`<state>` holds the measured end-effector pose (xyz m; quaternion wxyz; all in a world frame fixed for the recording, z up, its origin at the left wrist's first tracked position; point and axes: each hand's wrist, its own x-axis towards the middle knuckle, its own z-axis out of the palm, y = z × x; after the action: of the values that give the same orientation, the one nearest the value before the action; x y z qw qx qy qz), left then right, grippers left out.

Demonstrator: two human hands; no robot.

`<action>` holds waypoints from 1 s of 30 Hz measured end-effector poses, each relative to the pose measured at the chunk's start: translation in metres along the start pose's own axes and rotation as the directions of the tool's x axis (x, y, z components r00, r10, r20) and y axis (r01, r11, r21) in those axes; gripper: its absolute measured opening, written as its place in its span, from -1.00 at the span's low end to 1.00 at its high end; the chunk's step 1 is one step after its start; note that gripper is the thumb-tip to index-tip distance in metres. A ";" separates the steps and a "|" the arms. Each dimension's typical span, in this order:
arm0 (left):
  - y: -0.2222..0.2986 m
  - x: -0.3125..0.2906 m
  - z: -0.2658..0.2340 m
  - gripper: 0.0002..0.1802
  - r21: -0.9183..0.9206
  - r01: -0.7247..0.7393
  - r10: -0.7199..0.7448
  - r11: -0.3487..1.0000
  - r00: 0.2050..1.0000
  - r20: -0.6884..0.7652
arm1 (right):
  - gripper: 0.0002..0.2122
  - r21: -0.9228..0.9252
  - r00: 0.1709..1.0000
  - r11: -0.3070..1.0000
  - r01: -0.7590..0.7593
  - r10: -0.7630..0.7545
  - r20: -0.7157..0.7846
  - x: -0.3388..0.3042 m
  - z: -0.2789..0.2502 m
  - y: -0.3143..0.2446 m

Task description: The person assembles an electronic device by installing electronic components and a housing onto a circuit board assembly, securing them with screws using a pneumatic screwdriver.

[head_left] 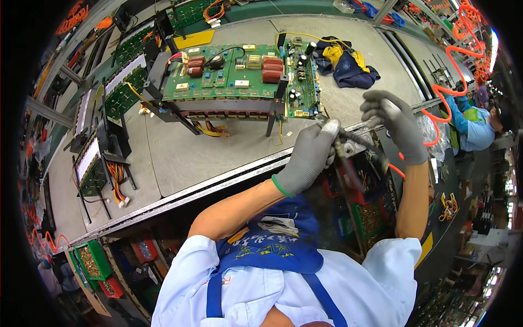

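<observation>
My left hand [308,158], in a grey knit glove with a green cuff, is closed around the end of a dark rod-like tool [362,140], blurred at its far end. It is at the bench's front edge, just before the near right corner of the green circuit board assembly [218,82]. To the right, my right hand [396,122], also gloved in grey, is raised with fingers loosely bent and apart from the thumb; nothing shows in it. The assembly carries red-brown blocks and stands on black posts, with a narrower upright-component board [302,76] along its right side.
A dark blue and yellow cloth [351,65] lies behind the boards. Further board units [92,163] with loose wires stand at the left. An orange coiled hose [436,87] hangs at the right. Bins of small parts [92,260] sit below the bench, and another person [474,128] is far right.
</observation>
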<state>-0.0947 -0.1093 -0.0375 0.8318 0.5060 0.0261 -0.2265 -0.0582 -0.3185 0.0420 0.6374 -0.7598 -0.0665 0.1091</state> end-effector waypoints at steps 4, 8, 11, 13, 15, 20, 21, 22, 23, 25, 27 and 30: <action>-0.002 -0.008 -0.001 -0.56 0.176 -0.047 0.027 0.983 0.993 0.113 | -0.77 -0.118 0.978 0.988 0.095 -0.115 -0.173 -0.007 0.038 0.008; -0.009 -0.025 -0.022 -0.57 0.173 -0.035 0.019 0.984 0.996 0.091 | -0.77 -0.361 0.956 0.913 0.193 -0.258 -0.140 -0.006 0.069 0.011; -0.018 -0.024 -0.040 -0.58 0.038 -0.045 0.047 0.998 0.998 -0.049 | -0.68 -0.450 0.948 0.873 0.189 -0.282 -0.149 0.001 0.089 0.010; -0.019 -0.023 -0.051 -0.59 -0.045 0.009 -0.012 0.999 0.998 -0.068 | -0.61 -0.489 0.893 0.827 0.277 -0.410 -0.188 0.017 0.094 0.011; -0.012 -0.024 -0.054 -0.57 -0.053 -0.111 0.104 0.992 0.988 -0.116 | -0.45 -0.469 0.889 0.844 0.260 -0.399 -0.226 0.031 0.096 0.005; -0.002 -0.023 -0.055 -0.58 -0.045 -0.182 0.175 0.982 0.975 -0.135 | -0.29 -0.622 0.944 0.762 0.179 -0.311 -0.110 0.055 0.093 -0.011; 0.001 -0.022 -0.055 -0.59 -0.002 -0.172 0.170 0.985 0.977 -0.128 | -0.33 -0.628 0.949 0.753 0.197 -0.307 -0.070 0.058 0.091 -0.012; 0.003 -0.022 -0.054 -0.60 0.041 -0.162 0.166 0.986 0.979 -0.121 | -0.46 -0.651 0.920 0.729 0.209 -0.372 -0.121 0.061 0.092 -0.005; 0.005 -0.021 -0.052 -0.60 0.041 -0.158 0.161 0.987 0.981 -0.110 | -0.46 -0.654 0.920 0.729 0.200 -0.370 -0.132 0.059 0.092 -0.004; 0.010 -0.024 -0.053 -0.62 0.067 -0.202 0.208 0.977 0.973 -0.099 | -0.45 -0.594 0.870 0.775 0.214 -0.428 -0.245 0.055 0.099 -0.005; 0.013 -0.022 -0.055 -0.63 0.058 -0.185 0.190 0.981 0.975 -0.116 | -0.53 -0.437 0.884 0.872 0.220 -0.368 -0.290 0.047 0.100 -0.004; 0.013 -0.018 -0.057 -0.65 0.005 -0.164 0.163 0.986 0.979 -0.121 | -0.78 -0.101 0.855 0.958 0.270 -0.286 -0.432 0.028 0.100 0.002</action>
<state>-0.0947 -0.0497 -0.0499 0.8457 0.5173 0.0355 -0.1261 -0.0566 -0.2172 0.0212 0.6308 -0.7585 -0.0312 -0.1605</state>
